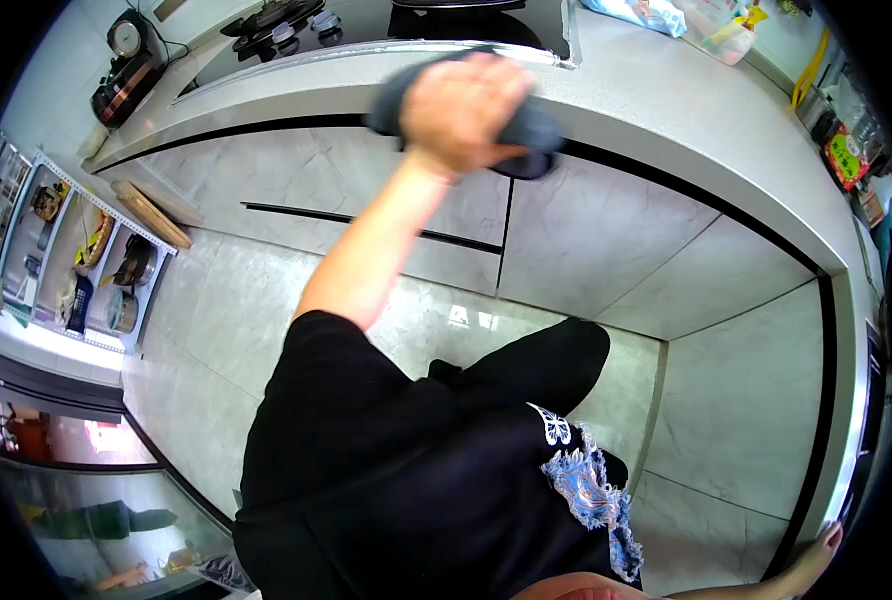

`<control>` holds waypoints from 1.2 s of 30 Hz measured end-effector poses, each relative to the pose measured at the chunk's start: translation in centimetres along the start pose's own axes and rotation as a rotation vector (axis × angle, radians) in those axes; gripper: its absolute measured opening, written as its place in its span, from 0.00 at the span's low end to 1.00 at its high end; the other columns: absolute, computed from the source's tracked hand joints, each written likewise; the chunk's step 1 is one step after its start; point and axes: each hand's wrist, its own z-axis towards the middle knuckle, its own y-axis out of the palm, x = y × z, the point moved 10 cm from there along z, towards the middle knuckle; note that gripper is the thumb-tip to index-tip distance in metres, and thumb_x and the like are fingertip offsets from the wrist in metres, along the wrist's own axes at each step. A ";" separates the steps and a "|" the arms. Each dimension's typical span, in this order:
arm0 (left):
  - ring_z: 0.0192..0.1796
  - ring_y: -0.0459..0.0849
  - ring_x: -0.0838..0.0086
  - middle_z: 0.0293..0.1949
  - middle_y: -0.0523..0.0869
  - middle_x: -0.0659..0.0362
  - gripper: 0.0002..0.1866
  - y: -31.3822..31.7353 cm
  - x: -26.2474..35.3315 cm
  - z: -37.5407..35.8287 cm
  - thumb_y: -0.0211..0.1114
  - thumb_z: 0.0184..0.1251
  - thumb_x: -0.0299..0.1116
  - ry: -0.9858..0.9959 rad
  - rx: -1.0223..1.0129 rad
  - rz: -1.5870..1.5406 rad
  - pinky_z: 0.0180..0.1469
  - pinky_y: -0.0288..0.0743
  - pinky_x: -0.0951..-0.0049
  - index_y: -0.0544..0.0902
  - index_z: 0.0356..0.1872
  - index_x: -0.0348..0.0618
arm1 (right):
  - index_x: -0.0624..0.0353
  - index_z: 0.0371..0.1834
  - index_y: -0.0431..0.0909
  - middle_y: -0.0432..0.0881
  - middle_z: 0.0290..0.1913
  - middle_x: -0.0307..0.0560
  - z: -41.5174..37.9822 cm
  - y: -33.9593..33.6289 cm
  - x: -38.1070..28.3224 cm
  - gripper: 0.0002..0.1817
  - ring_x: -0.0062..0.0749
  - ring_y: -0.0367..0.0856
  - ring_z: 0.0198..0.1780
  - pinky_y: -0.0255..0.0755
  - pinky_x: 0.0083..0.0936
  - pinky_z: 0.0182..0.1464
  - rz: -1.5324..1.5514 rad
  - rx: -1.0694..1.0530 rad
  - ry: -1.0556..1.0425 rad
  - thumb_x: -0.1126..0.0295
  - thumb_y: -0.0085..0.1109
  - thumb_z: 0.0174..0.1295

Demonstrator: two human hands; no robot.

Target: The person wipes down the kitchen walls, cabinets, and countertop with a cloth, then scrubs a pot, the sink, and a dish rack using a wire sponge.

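My left hand (466,108) is closed on a dark grey cloth (534,135) at the front edge of the pale countertop (656,108), just before the black hob (366,38). Motion blurs both the hand and the cloth, which bulges out on either side of my fingers. At the far lower right, my right hand (824,546) rests on the edge of the side counter (848,400). Its fingers look laid out flat, with nothing seen in them.
Marble-patterned cabinets (586,240) stand below the counter. At the left are a white shelf rack (41,240) with pots, leaning boards (151,213) and a black appliance (126,88). Plastic bags (731,30) lie at the back right, with packages (846,155) beyond.
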 end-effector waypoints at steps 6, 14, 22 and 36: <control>0.48 0.89 0.56 0.46 0.91 0.56 0.32 -8.1 -20.7 -10.8 0.57 0.63 0.68 -0.231 0.157 0.112 0.53 0.77 0.56 0.89 0.45 0.48 | 0.41 0.38 0.94 0.91 0.37 0.45 -1.2 -1.3 -1.6 0.23 0.51 0.87 0.35 0.76 0.49 0.36 0.053 0.105 0.004 0.40 0.55 0.63; 0.45 0.82 0.52 0.38 0.87 0.49 0.29 -7.1 -28.5 -19.0 0.60 0.67 0.60 -0.923 0.367 0.385 0.51 0.71 0.52 0.85 0.36 0.37 | 0.40 0.37 0.94 0.91 0.33 0.43 -2.4 -0.7 -1.9 0.23 0.47 0.87 0.30 0.74 0.47 0.30 -0.063 0.138 -0.030 0.40 0.53 0.66; 0.37 0.81 0.57 0.33 0.83 0.57 0.30 3.7 4.1 1.9 0.58 0.62 0.68 -0.335 0.251 -0.118 0.43 0.66 0.55 0.82 0.34 0.48 | 0.43 0.39 0.93 0.91 0.33 0.45 -2.7 -0.7 -3.7 0.23 0.49 0.87 0.31 0.75 0.47 0.32 0.057 0.163 -0.107 0.42 0.54 0.67; 0.49 0.83 0.62 0.45 0.84 0.60 0.39 8.3 13.5 6.4 0.76 0.37 0.64 -0.069 0.009 -0.257 0.49 0.70 0.58 0.82 0.49 0.49 | 0.52 0.53 0.85 0.88 0.46 0.55 4.0 10.8 4.7 0.28 0.51 0.85 0.48 0.74 0.43 0.49 0.185 -0.136 -0.066 0.41 0.49 0.71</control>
